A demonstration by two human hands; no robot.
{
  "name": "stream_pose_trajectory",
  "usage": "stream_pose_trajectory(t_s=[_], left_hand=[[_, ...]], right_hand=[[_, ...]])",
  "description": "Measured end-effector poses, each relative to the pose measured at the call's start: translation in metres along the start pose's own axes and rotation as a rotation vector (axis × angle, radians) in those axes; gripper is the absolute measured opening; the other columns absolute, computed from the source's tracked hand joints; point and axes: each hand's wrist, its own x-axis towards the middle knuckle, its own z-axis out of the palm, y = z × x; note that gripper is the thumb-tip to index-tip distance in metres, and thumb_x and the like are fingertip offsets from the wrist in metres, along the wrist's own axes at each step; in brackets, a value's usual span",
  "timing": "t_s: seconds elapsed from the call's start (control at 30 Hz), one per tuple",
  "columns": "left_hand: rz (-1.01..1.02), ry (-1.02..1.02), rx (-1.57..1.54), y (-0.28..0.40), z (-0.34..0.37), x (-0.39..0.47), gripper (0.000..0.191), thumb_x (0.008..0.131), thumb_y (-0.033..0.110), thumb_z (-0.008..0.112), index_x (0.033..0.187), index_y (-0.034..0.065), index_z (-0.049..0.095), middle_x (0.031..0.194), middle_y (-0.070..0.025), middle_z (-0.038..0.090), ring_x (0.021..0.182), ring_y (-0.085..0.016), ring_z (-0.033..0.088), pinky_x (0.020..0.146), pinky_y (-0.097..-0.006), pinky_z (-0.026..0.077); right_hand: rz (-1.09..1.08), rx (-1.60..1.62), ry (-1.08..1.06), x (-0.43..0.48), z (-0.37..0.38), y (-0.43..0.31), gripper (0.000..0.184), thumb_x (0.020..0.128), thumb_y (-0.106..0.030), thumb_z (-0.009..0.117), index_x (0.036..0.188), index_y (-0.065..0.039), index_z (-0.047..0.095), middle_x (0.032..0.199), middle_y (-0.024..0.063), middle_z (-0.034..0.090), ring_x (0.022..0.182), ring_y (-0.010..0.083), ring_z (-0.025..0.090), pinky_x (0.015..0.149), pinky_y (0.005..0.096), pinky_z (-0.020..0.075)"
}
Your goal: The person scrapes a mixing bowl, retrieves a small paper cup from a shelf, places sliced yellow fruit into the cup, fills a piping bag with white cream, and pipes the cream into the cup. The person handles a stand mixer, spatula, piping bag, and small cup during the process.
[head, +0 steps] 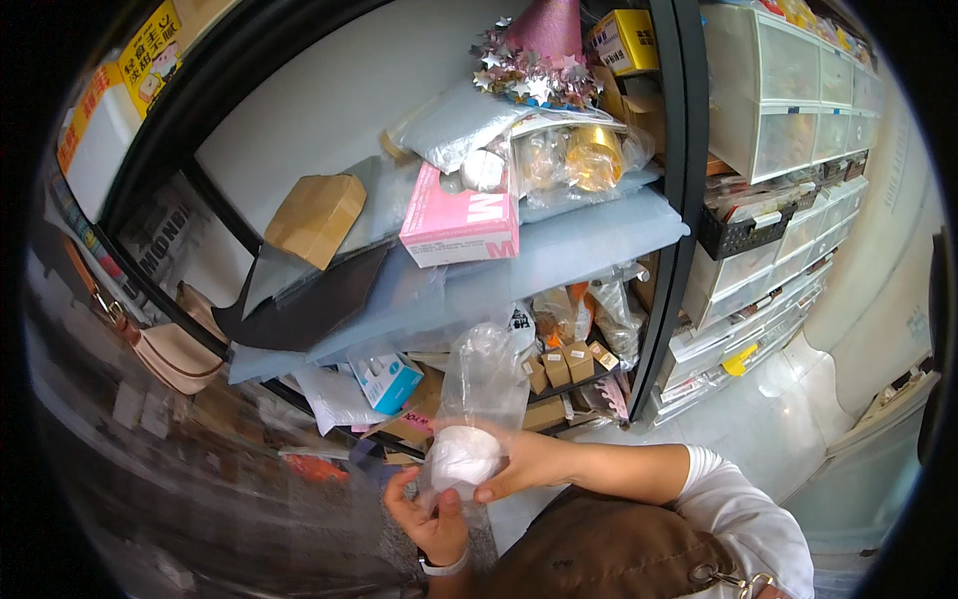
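Note:
A clear plastic bag (483, 385) is held upright in front of the shelf, with a white, rounded, pleated-looking bundle (465, 458) in its lower part. What the bundle is made of is not clear. My right hand (520, 464) grips the bag from the right, thumb in front of the bundle and fingers hidden behind it. Below and to the left, my left hand (434, 520), with a pale wristband, holds the bag's bottom end between thumb and fingers.
A black-framed shelf (677, 150) carries a pink box (460, 224), a brown cardboard box (316, 217) and a pink party hat (545, 34). Small kraft boxes (567, 365) and a blue-and-white box (389, 383) sit lower. White drawers (786, 142) stand right; a beige handbag (176, 352) hangs left.

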Motion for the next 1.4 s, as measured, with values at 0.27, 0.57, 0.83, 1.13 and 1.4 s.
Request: stream_pose_trajectory(t_s=[0.27, 0.57, 0.83, 1.13, 1.4], left_hand=[[-0.314, -0.127, -0.153, 0.003, 0.036, -0.012, 0.033, 0.095, 0.022, 0.067, 0.117, 0.0009, 0.056, 0.089, -0.0017, 0.061, 0.075, -0.013, 0.058, 0.064, -0.0278, 0.046], [0.023, -0.74, 0.282, -0.012, 0.032, -0.014, 0.021, 0.097, 0.018, 0.059, 0.108, 0.0015, 0.066, 0.102, -0.0187, 0.065, 0.094, -0.038, 0.062, 0.082, -0.0448, 0.049], [-0.332, -0.55, -0.624, -0.028, 0.031, 0.004, 0.09, 0.091, 0.035, 0.071, 0.151, -0.0024, 0.017, 0.147, -0.0156, 0.04, 0.136, -0.026, 0.04, 0.113, -0.0408, 0.032], [-0.228, -0.497, -0.267, -0.044, 0.035, -0.032, 0.065, 0.085, 0.012, 0.076, 0.137, 0.0, 0.04, 0.127, -0.0111, 0.056, 0.116, -0.019, 0.055, 0.102, -0.0337, 0.042], [-0.271, -0.417, -0.243, -0.05, 0.022, -0.043, 0.065, 0.095, 0.048, 0.062, 0.131, -0.0032, 0.046, 0.121, -0.0131, 0.059, 0.107, -0.021, 0.057, 0.094, -0.0333, 0.045]], right_hand=[[-0.393, -0.441, 0.402, -0.033, -0.002, 0.008, 0.11, 0.068, -0.013, 0.091, 0.155, -0.006, 0.025, 0.143, 0.0095, 0.048, 0.129, 0.018, 0.047, 0.108, 0.0344, 0.0389], [-0.522, -0.361, 0.642, -0.058, 0.002, 0.018, 0.08, 0.069, 0.004, 0.078, 0.14, -0.002, 0.042, 0.132, 0.0079, 0.054, 0.125, 0.0162, 0.049, 0.106, 0.0326, 0.0394], [-0.417, -1.026, 0.717, -0.072, 0.002, 0.024, 0.09, 0.069, 0.008, 0.07, 0.15, -0.005, 0.033, 0.137, 0.0185, 0.055, 0.124, 0.0307, 0.058, 0.102, 0.0376, 0.0463], [-0.386, -1.166, 0.76, -0.064, 0.005, 0.058, 0.035, 0.074, -0.003, 0.068, 0.109, -0.003, 0.064, 0.092, 0.0209, 0.069, 0.081, 0.0405, 0.067, 0.072, 0.0447, 0.0554], [0.049, -1.302, 0.407, -0.07, 0.002, 0.071, 0.02, 0.084, -0.025, 0.065, 0.089, -0.006, 0.066, 0.07, 0.0196, 0.065, 0.067, 0.0418, 0.064, 0.063, 0.0467, 0.0538]])
